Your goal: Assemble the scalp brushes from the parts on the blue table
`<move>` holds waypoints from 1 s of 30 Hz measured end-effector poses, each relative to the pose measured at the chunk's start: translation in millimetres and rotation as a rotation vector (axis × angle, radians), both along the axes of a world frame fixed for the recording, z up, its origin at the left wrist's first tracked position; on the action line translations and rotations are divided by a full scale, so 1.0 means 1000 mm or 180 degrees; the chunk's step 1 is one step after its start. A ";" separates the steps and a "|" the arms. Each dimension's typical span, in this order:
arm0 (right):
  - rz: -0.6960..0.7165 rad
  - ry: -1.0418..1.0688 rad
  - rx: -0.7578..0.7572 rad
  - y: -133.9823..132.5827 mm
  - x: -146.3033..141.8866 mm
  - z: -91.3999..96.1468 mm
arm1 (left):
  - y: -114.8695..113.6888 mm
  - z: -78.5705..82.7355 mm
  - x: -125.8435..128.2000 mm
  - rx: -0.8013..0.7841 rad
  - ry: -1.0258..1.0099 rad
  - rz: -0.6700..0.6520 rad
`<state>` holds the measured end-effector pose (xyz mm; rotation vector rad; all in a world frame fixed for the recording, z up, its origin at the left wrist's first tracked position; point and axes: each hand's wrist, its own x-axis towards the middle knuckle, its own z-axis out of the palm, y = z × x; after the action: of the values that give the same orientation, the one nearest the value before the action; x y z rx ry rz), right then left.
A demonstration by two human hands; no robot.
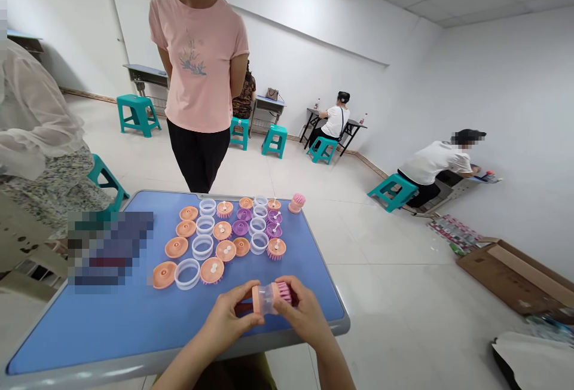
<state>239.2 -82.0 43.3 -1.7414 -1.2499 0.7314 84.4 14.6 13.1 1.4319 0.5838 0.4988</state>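
Both my hands hold a small round brush (271,298) above the front of the table. It has a peach base, a clear plastic ring and pink bristles. My left hand (229,313) grips the peach end, and my right hand (301,312) wraps the bristle end. Beyond them, rows of parts lie on the blue table top (112,330): peach discs (176,247), clear rings (202,247), peach bristled heads (212,270) and purple pieces (240,227). One finished-looking brush (296,202) stands at the far right corner.
A person in a pink T-shirt (198,67) stands beyond the table, and another in a sheer white top (31,115) stands at left. A blurred patch (110,251) covers the table's left part. Two people sit at far tables, with teal stools (137,113) about. A cardboard box (515,276) lies on the floor at right.
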 end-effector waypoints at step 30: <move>0.0306 0.1165 0.0244 0.000 0.004 -0.015 | 0.001 -0.006 -0.001 0.0458 -0.0127 0.0142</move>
<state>243.4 -82.0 28.3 -1.4145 -1.0971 0.9948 83.7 15.4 7.0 1.5442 0.5579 0.6135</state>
